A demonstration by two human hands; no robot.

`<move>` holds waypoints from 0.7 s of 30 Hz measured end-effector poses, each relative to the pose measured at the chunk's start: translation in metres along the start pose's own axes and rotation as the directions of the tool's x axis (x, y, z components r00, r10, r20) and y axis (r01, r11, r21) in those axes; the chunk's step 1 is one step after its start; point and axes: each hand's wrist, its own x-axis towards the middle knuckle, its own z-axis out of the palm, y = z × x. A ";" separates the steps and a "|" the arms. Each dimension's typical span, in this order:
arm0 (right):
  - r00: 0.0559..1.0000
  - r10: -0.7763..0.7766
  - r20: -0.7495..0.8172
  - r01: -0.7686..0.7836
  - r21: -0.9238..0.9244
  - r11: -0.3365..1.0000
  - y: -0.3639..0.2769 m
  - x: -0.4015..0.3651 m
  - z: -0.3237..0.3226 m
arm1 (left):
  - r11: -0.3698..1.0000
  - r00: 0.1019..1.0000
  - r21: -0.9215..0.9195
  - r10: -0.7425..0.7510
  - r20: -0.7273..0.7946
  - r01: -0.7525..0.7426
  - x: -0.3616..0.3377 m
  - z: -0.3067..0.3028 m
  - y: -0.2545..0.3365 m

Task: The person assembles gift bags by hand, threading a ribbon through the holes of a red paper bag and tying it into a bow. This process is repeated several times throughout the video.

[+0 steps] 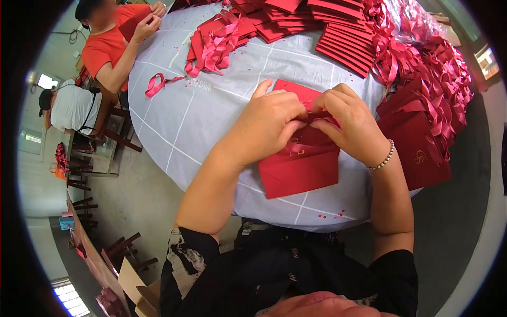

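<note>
A red paper gift bag (302,178) lies flat on the cloth in front of me, with a gold mark partly covered near its middle. A red ribbon (297,149) runs loosely across it. My left hand (272,120) is closed in a pinch on the ribbon near the bag's upper part, its thumb toward my right hand. From the other side my right hand (349,122) pinches the ribbon too, with a beaded bracelet on the wrist. The fingertips of both hands nearly meet, and they hide the exact spot they grip.
Stacked red bags (346,47) fill the table's far side. A heap of ribboned bags (422,113) stands at the right, and bags with loose ribbons (216,45) lie at upper left. A single ribbon loop (156,84) rests on the tablecloth (174,116). A co-worker (108,50) handles a red piece.
</note>
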 end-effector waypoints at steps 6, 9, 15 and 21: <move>0.999 -0.035 -0.026 0.033 -0.068 0.997 -0.002 -0.001 0.004 | 0.984 0.981 0.020 -0.177 0.076 0.176 -0.003 0.000 0.004; 0.980 0.176 0.088 -0.194 0.283 0.939 0.003 -0.004 0.000 | 0.997 0.995 -0.021 -0.078 0.061 0.079 -0.003 0.003 0.006; 0.940 0.309 0.143 -0.340 0.342 0.876 -0.001 -0.003 -0.021 | 0.974 0.983 0.138 0.181 0.017 -0.181 0.001 -0.003 0.021; 0.843 0.342 0.415 -0.513 0.431 0.742 0.012 -0.003 -0.017 | 0.944 0.958 0.168 0.271 0.097 -0.284 0.001 0.002 0.028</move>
